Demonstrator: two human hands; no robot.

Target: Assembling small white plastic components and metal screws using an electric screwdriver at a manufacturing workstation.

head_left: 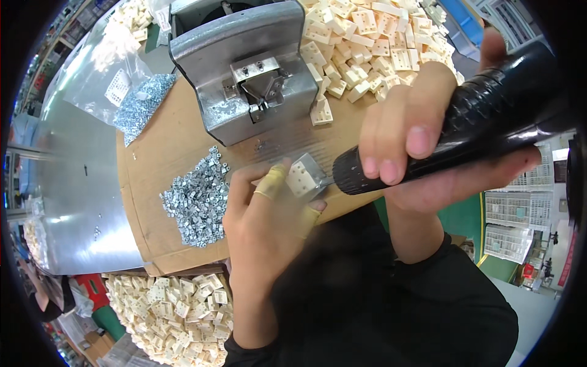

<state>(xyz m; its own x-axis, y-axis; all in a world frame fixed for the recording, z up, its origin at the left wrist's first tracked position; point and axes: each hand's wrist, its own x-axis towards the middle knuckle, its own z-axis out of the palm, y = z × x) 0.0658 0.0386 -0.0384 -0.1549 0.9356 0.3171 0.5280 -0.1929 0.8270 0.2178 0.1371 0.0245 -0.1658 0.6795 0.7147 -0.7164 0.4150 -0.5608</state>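
Note:
My left hand (263, 214), with yellow tape round some fingers, is closed on a small cream plastic block (301, 178) with holes in its face. A grey metallic-looking piece lies against the block's side; its exact form is unclear. Wrapped round a black powered screwdriver (489, 116) is my right hand (416, 134). The driver's bit meets the block at its right side. Left of my left hand lies a heap of small square metal nuts (199, 199). Beyond the hands stands a grey metal feeder machine (260, 79) with a bracket on its front.
Loose cream blocks (367, 43) are piled at the back right. More blocks fill a box (171, 312) at the lower left. A clear bag of small screws (143, 104) lies on the cardboard sheet (177, 128). White wire racks (510, 214) stand at the right.

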